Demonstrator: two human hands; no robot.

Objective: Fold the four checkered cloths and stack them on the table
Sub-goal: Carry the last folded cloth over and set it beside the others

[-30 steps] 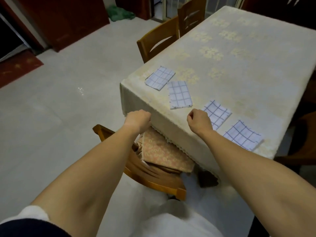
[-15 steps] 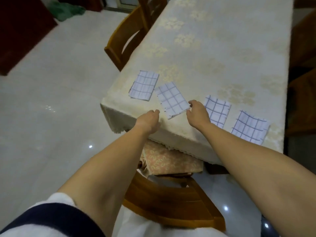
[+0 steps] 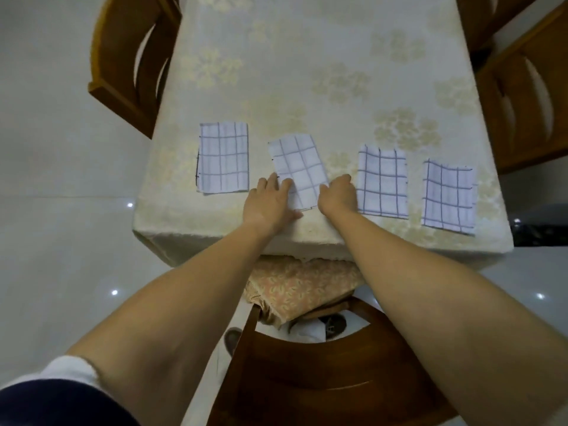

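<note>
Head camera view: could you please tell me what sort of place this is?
Most likely a home dining room: a cloth-covered table, wooden chairs drawn up around it, and a glossy tiled floor.

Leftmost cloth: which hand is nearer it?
Left. The left hand lies just right of the leftmost cloth, on the left edge of the second cloth; the right hand is farther off, at that cloth's right edge.

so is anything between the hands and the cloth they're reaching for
Nothing visible. The left hand and right hand are touching the near end of the second cloth from the left, one on each side.
</note>
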